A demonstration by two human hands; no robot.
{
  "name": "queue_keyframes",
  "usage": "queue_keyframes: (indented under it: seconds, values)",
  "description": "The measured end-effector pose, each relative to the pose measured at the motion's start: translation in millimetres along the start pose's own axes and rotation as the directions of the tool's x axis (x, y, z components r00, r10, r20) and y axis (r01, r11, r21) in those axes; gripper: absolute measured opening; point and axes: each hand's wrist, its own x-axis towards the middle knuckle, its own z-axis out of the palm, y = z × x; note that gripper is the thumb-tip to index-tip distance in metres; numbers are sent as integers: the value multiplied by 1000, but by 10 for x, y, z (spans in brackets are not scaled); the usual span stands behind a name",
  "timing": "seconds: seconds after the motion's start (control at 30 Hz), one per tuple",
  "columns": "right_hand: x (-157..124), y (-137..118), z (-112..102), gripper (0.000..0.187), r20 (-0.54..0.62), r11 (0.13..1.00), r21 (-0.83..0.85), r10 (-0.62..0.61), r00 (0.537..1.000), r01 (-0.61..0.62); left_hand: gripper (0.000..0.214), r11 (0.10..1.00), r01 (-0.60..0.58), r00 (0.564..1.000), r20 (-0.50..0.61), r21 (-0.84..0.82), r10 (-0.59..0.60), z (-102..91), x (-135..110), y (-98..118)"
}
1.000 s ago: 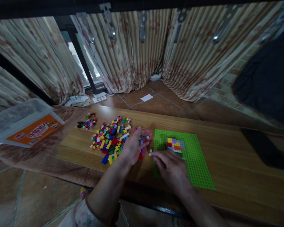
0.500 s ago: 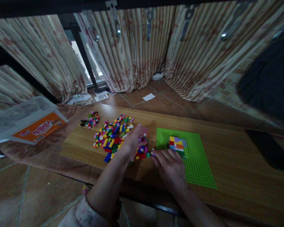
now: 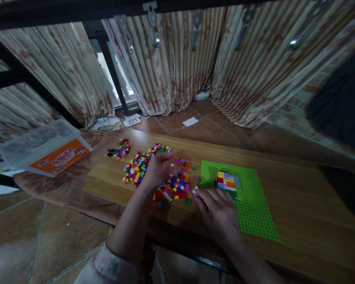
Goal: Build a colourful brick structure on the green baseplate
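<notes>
My left hand [image 3: 159, 169] is over the right part of a pile of small colourful toy bricks [image 3: 139, 165]. Its fingers are loosely bent and partly hidden, with no brick visible in them. Between my two hands lie scattered loose bricks [image 3: 177, 184]. My right hand [image 3: 219, 207] rests over the left edge of a green studded baseplate [image 3: 254, 209], its thumb and fingertips pinching a small white and lavender brick [image 3: 195, 191]. Just beyond its knuckles, a multicoloured block of joined bricks [image 3: 226, 180] stands on the baseplate.
A smaller brick heap [image 3: 120, 149] lies at the wooden board's [image 3: 296, 197] far left. Beyond it is a clear plastic box [image 3: 44, 148] with an orange label. A dark flat object [image 3: 340, 189] lies at the right. Striped curtains [image 3: 171, 71] hang behind.
My left hand has moved left and its spread fingers have bent, uncovering loose bricks on the board. My right hand keeps its pinch near the baseplate. The whole view has shifted slightly.
</notes>
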Motion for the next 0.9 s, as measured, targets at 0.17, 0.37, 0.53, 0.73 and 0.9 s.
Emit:
queue_keyframes:
  seconds: [0.17, 0.37, 0.53, 0.73, 0.9]
  values:
    - [-5, -8, -12, 16, -16, 999, 46, 5, 1000, -4, 24, 949, -160, 982, -50, 270, 180, -64, 80, -88]
    - [-19, 4, -20, 14, -24, 995, 99, 11, 1000, -8, 29, 760, -270, 961, 115, 592, 253, 52, -26, -68]
    - [-23, 4, -38, 15, -36, 992, 124, -1, 999, 5, 23, 680, -345, 936, 187, 648, 297, 171, -46, -96]
    - [-26, 5, -66, 14, -42, 987, 161, -2, 999, 8, 10, 651, -385, 920, 220, 654, 324, 378, -35, -135]
    - [-10, 8, -125, 13, -58, 983, 185, 10, 998, 1, 2, 652, -331, 935, 145, 682, 323, 434, -61, -174]
